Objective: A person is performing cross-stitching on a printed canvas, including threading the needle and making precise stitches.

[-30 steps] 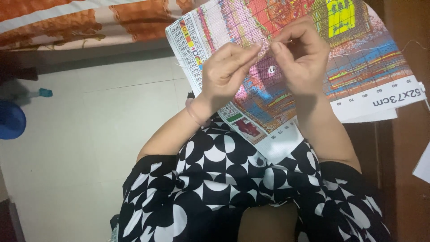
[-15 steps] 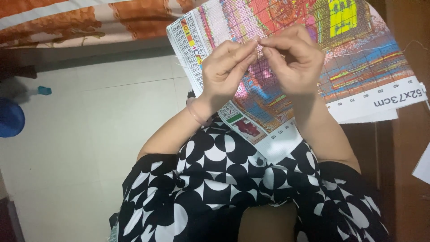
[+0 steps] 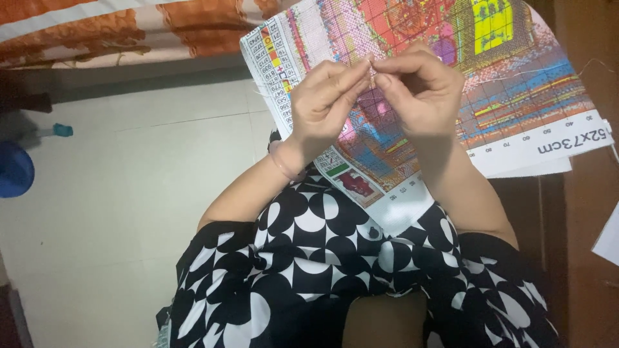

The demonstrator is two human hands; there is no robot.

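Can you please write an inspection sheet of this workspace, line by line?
Surface: dark wooden table at the right edge; pale tiled floor on the other side.
Job's things: printed cross-stitch canvas, colourful, with a white border, lying partly over the lap; a fine thread runs across it.
Clutter: white paper corner on the table; blue round object and small teal item on the floor.
Hands: left hand and right hand meet fingertip to fingertip above the canvas, pinching something too small to tell.
Cables: nothing seen.
Surroundings: orange patterned cloth along the top; black-and-white dress below.
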